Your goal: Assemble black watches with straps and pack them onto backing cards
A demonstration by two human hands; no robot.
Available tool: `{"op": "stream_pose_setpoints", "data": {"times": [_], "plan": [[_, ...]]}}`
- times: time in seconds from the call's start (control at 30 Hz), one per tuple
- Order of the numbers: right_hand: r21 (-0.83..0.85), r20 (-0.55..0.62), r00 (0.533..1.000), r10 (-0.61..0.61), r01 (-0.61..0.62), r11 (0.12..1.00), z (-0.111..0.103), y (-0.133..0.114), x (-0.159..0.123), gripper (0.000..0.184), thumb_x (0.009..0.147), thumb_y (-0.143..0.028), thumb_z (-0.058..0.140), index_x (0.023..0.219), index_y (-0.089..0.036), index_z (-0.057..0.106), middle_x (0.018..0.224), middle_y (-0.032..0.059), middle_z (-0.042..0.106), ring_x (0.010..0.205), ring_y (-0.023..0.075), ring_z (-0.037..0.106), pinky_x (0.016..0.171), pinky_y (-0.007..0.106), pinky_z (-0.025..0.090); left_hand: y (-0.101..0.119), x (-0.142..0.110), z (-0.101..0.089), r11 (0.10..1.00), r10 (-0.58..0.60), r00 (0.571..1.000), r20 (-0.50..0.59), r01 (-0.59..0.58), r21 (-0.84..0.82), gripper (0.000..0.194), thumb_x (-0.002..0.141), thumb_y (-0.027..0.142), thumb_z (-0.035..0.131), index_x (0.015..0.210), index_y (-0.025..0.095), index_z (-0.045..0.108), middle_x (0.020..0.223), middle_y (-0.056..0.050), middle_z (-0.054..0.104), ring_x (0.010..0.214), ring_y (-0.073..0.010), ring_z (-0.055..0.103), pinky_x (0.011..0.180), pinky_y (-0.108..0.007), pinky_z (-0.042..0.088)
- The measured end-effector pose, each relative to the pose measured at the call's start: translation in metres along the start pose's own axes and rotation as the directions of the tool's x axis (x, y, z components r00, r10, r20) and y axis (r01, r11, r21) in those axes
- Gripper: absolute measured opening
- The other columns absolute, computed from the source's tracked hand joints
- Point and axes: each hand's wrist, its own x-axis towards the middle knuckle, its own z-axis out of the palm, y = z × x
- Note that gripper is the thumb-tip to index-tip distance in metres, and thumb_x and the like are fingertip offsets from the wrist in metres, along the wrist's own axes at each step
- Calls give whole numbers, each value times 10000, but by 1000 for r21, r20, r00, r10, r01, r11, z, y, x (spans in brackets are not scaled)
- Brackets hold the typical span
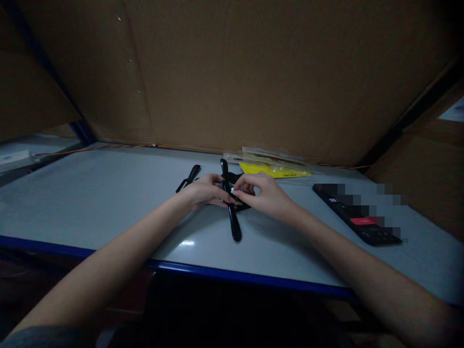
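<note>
A long black bar with rounded, paddle-like ends (234, 224) stands out in front of and behind my left hand (208, 189). The fingers of that hand are closed around its middle. My right hand (259, 189) meets it there, thumb and forefinger pinched on a small whitish piece (232, 192), whose kind I cannot make out. Beneath and behind the fingers is a black part (237, 178), mostly hidden by both hands. To the left of my left hand lies another slim black piece with a narrow loop at one end (189, 179).
Behind my hands lie clear plastic packets (261, 153) and a yellow sheet (271, 170). A black case with a red patch (348, 215), partly pixelated, rests at the right. Brown cardboard (217, 72) walls the back. The grey tabletop (90, 193) has a blue front edge.
</note>
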Motion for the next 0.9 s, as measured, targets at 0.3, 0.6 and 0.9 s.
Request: {"op": "stream_pose_setpoints", "data": {"times": [0.3,0.6,0.9], "plan": [[-97,-55,997,46,-52,994,0,2,0,174,754,-323,612,870,-209,551,557,-48,481,520,113,441,540,255,269,-2,-1,1,1000,9,1000,12,-9,-15,559,504,-6,742,978,94,463,772,-77,665,705,-201,681,681,-324,546],[-144,-25,1000,9,-12,990,1,-5,-1,208,810,-323,552,657,-182,546,572,-29,523,551,107,449,637,279,283,-1,0,1,1000,0,1000,-4,0,-15,484,516,-34,725,914,100,484,760,-74,674,664,-180,679,655,-305,552],[-101,-35,999,20,-23,995,2,-2,0,131,763,-283,609,842,-185,572,560,-52,481,534,104,446,605,265,285,-2,-1,1,1000,1,1000,-18,-2,-24,535,497,-39,743,940,85,470,762,-51,638,654,-182,678,667,-325,549]]}}
